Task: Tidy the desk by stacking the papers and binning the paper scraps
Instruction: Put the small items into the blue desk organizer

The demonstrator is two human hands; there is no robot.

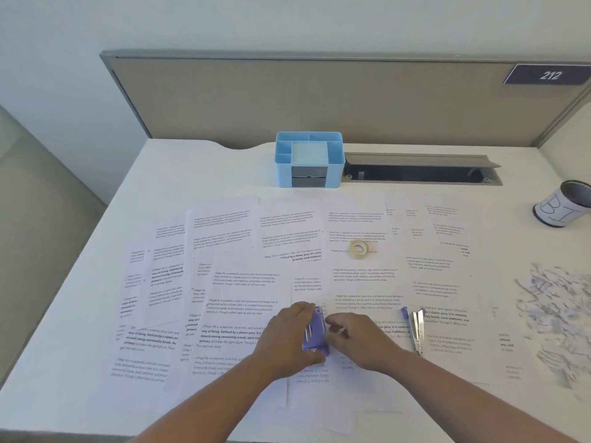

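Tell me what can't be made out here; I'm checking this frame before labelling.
- Cup: cut by the head view's right edge.
- Scraps: blurred, also cut at that edge.
- Purple item: partly hidden by left hand and right hand.
- Papers: print too small.

There is one view only, from a wide-angle camera worn on the person's head, looking forward and steeply down across the surface (96, 314). It sits close above the near edge, so both forearms enter from the bottom of the frame and the left hand (287, 334) and right hand (358, 338) meet just below the centre. The spread papers (243, 282) fill the middle, and the partition panel (319, 97) behind closes the far side, with bare wall above it. The wide lens bends straight lines toward the frame's sides, and the bin (564, 203) is cut by the right edge.
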